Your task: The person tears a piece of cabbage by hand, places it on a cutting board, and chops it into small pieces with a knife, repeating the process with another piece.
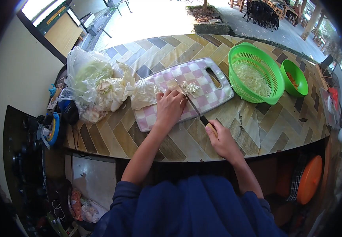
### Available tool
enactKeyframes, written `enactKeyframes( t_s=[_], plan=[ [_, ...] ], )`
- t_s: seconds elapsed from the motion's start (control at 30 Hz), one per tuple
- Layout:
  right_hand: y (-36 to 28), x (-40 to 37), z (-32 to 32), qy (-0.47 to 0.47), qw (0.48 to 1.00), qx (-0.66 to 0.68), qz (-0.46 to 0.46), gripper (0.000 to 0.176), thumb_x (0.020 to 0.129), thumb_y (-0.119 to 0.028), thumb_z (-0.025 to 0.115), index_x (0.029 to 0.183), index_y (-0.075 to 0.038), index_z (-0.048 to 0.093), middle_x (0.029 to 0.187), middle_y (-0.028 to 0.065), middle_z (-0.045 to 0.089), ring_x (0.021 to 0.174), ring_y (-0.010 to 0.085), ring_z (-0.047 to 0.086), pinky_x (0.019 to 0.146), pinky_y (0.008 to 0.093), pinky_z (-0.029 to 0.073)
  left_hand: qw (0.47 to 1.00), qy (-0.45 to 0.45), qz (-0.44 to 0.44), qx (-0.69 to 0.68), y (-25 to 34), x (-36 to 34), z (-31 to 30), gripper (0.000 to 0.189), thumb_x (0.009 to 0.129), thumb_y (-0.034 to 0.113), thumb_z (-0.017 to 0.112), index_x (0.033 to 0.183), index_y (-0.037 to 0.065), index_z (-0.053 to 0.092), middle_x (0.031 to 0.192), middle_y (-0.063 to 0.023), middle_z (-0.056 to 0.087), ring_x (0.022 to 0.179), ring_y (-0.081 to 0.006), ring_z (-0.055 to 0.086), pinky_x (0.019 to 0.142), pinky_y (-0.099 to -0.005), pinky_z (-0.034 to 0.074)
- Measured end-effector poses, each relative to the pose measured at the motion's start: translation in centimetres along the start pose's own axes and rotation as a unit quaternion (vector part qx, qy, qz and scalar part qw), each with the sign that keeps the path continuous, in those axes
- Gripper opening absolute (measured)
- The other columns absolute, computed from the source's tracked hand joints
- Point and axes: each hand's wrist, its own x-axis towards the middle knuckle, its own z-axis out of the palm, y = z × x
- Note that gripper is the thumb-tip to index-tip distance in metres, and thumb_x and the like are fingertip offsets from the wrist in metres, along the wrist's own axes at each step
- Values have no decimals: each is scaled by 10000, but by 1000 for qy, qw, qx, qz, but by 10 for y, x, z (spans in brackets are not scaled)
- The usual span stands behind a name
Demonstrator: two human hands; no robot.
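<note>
Head view of a chopping station on a tiled worktop (186, 140). The left hand (170, 106) lies palm down on a pink-and-white chequered cutting board (167, 77), its fingers curled over a pale cabbage piece (173, 84) that is mostly hidden beneath them. The right hand (222, 139) is closed around the dark handle of a knife (194, 107). The blade slants up and to the left across the board, its tip just beside the left fingertips. A small heap of chopped cabbage (191, 87) rests on the board on the far side of the blade. To the right of the board stands a green colander (272, 75) holding shredded cabbage (252, 79), with a smaller green bowl (297, 73) just beside it. To the left, a clear plastic bag (86, 71) with more cabbage overlaps the board's corner.
</note>
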Motion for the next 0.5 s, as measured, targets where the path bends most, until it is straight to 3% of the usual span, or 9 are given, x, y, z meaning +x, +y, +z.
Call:
enactKeyframes(
  t_s=[0.17, 0.37, 0.5],
  plan=[
    [-11, -1, -1, -29, 998, -50, -1, 285, 959, -210, 489, 1044, 58, 534, 778, 247, 610, 769, 404, 611, 680, 424, 468, 1000, 4, -6, -11, 1, -6, -3, 127, 820, 205, 655, 899, 126, 715, 944, -19, 661, 949, -206, 579, 871, -373, 361],
    [-13, 0, 10, -26, 990, -142, -2, 226, 967, -187, 450, 957, 37, 477, 741, 274, 601, 750, 461, 595, 641, 537, 435, 1000, 8, -7, -10, 2, -8, 1, 129, 829, 191, 644, 899, 106, 709, 932, -21, 651, 939, -205, 580, 867, -373, 361],
    [-23, 6, 17, -38, 980, -191, 30, 239, 976, -215, 430, 971, 23, 455, 730, 284, 607, 727, 469, 605, 629, 548, 459, 1000, 18, -7, -5, 6, -13, 3, 135, 842, 181, 625, 909, 95, 705, 948, -20, 644, 932, -204, 580, 868, -375, 359]
  ],
)
